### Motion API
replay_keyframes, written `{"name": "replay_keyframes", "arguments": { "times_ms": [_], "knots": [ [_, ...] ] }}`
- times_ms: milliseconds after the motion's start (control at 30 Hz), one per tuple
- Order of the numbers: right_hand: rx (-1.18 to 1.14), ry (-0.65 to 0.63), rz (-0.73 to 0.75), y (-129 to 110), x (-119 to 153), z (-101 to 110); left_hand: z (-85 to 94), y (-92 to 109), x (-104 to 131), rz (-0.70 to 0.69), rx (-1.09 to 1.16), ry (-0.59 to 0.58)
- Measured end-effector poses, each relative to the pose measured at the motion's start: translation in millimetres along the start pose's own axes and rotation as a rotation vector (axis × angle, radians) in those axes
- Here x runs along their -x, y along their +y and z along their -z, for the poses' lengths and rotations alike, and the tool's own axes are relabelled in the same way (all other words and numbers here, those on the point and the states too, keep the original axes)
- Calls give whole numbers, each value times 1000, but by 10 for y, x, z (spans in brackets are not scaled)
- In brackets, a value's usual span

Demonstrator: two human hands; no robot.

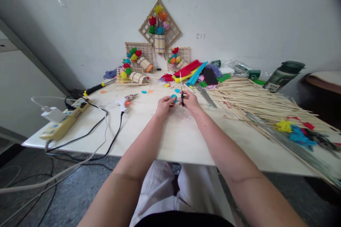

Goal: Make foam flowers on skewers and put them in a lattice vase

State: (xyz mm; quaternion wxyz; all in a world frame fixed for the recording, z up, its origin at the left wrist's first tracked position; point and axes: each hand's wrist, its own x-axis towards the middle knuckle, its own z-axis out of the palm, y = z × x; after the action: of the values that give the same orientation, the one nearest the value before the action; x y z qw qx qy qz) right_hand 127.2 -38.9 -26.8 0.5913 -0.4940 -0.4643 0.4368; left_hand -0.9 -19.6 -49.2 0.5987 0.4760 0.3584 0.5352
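Between the thumb and fingers of my left hand (165,105) is a small round blue paper piece (174,97). My right hand (190,101) is closed around the black handles of a pair of scissors (182,97), whose blades point up and away from me. The two hands are close together over the middle of the table (186,138). Just beyond them lies another blue paper piece (177,91). More blue and orange cut pieces (144,92) rest to the left.
A white glue gun (124,104) and a yellow power strip (65,120) with cords occupy the left. Wooden sticks (247,95) spread across the right near a dark bottle (283,76). Folded crepe paper (196,76), a phone (210,76) and lattice flower crafts (160,25) stand behind.
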Motion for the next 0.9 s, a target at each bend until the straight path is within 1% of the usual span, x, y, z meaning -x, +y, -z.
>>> {"name": "replay_keyframes", "arguments": {
  "times_ms": [133, 300, 500, 600, 900],
  "knots": [
    [51, -126, -71, -22, 45, 88, 66, 10, -25, 11, 76, -40],
    [91, -328, -109, -69, 99, 199, 100, 21, -50, 21, 127, -31],
    [186, -499, -105, -173, 173, 234, 98, 33, -47, 38, 129, -18],
    [219, -542, -96, -188, 179, 247, 104, 15, -61, 39, 146, -34],
    [254, -594, -99, -159, 155, 282, 111, -5, -81, 32, 187, -60]
  ]
}}
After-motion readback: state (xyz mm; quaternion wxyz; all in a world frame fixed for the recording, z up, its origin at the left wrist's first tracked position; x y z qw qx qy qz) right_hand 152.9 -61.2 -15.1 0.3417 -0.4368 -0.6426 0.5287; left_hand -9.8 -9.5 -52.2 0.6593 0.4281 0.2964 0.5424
